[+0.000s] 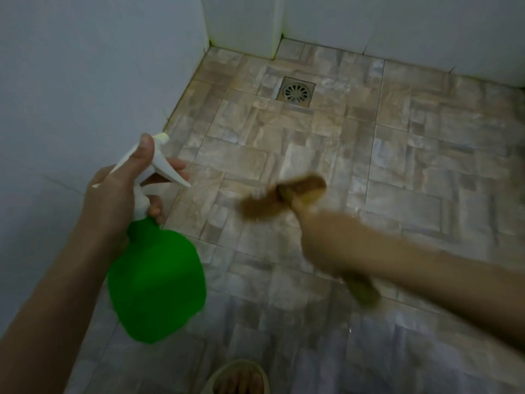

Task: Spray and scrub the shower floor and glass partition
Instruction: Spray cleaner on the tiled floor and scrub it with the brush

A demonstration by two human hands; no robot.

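The left hand (pixel 119 191) gripped the neck of a green spray bottle (pixel 157 285), thumb laid up along the white trigger head (pixel 159 163) and 1 finger curled over the trigger. The bottle's green body hung below that hand, its nozzle pointing away from the person, along the pale upright surface (pixel 85 81) just to that hand's left; whether that surface was wall or glass could not be told.

The right hand (pixel 326 240), smeared by motion blur, was wrapped round the handle of a scrub brush (pixel 284 199). The brown bristle head stuck out ahead and left of it, between the 2 hands, and the handle's end showed beneath the wrist. The blur hid whether the bristles touched the tiles.

The shower floor (pixel 412 166), in stone-patterned tiles, spread under and beyond both hands. A square metal drain (pixel 295 92) sat well ahead of the brush. A sandalled foot (pixel 241 376) stood below both hands.
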